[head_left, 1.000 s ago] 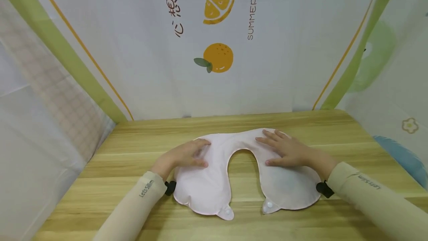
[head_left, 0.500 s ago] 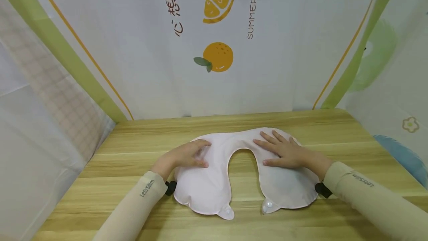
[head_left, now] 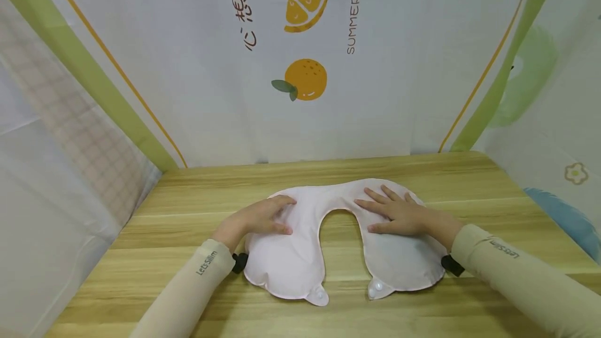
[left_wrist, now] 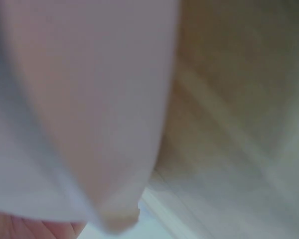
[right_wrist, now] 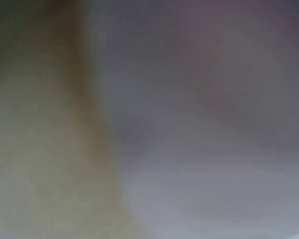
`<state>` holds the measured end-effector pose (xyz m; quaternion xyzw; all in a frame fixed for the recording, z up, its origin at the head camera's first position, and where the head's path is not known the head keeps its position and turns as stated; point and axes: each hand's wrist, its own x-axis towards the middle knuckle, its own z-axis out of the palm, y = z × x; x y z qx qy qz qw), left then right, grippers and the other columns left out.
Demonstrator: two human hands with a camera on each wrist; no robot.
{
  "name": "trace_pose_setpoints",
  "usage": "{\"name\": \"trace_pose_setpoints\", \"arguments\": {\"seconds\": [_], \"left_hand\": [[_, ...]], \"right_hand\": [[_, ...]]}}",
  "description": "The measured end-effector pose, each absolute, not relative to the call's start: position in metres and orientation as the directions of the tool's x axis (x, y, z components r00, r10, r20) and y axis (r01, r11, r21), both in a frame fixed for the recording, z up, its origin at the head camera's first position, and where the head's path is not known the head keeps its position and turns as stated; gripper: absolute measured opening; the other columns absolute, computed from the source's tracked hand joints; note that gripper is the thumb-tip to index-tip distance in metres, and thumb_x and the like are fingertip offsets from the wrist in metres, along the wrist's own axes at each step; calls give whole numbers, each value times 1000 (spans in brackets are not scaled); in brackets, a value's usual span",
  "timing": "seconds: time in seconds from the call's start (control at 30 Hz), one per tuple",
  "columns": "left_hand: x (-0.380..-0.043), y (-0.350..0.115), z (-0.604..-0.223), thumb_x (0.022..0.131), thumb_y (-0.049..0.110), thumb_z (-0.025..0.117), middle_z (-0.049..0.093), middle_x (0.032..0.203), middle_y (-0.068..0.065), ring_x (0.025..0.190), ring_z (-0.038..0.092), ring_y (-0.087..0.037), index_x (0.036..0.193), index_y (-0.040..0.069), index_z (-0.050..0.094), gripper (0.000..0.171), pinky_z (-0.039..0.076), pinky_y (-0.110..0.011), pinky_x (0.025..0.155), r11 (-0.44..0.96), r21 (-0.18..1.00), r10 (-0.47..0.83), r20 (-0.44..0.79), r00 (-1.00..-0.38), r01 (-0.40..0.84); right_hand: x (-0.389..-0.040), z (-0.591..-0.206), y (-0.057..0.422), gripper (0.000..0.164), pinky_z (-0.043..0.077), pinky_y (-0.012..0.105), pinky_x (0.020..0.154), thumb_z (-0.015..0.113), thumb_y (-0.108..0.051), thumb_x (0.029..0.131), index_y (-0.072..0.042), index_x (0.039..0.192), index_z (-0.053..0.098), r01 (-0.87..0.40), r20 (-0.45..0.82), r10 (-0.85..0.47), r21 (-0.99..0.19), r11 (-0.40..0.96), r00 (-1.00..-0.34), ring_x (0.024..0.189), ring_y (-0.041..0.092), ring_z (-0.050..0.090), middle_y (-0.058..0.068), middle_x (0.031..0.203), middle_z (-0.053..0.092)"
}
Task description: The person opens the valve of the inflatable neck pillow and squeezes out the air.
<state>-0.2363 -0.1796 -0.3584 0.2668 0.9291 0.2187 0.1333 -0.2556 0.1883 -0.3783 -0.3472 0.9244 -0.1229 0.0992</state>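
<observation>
A pale pink U-shaped neck pillow (head_left: pixel 300 270) lies on the wooden table in the head view, its curve at the back and both ends toward me. Each end carries a small tab with snap buttons (head_left: pixel 378 286). My left hand (head_left: pixel 260 216) rests on the left arm of the pillow, thumb and fingers apart. On the right arm, my right hand (head_left: pixel 401 215) lies with its fingers spread. Close and blurred, the pillow (left_wrist: pixel 99 99) fills much of the left wrist view, with a bit of the hand at the bottom. The right wrist view is mostly blurred pillow (right_wrist: pixel 204 124).
The wooden table (head_left: pixel 197 192) reaches back to a white curtain (head_left: pixel 375 108) printed with oranges and lettering. More cloth hangs at the left and right sides. Black wrist straps (head_left: pixel 240 263) sit beside the pillow's outer edges.
My right hand has shifted slightly to the left on the pillow, and its fingers have spread wider. The left hand has stayed in place.
</observation>
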Motion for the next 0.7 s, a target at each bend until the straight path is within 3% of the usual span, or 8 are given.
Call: {"name": "trace_pose_setpoints", "arguments": {"seconds": [0.7], "left_hand": [[-238, -180, -361, 80, 33, 72, 42, 141, -6, 125, 43, -24, 137, 9, 40, 70, 33, -42, 107, 765, 462, 561, -134, -817, 450]], "right_hand": [[-258, -379, 185, 66, 3, 79, 95, 44, -61, 88, -36, 146, 25, -598, -152, -662, -318, 736, -734, 140, 44, -2, 5, 156, 9]]}}
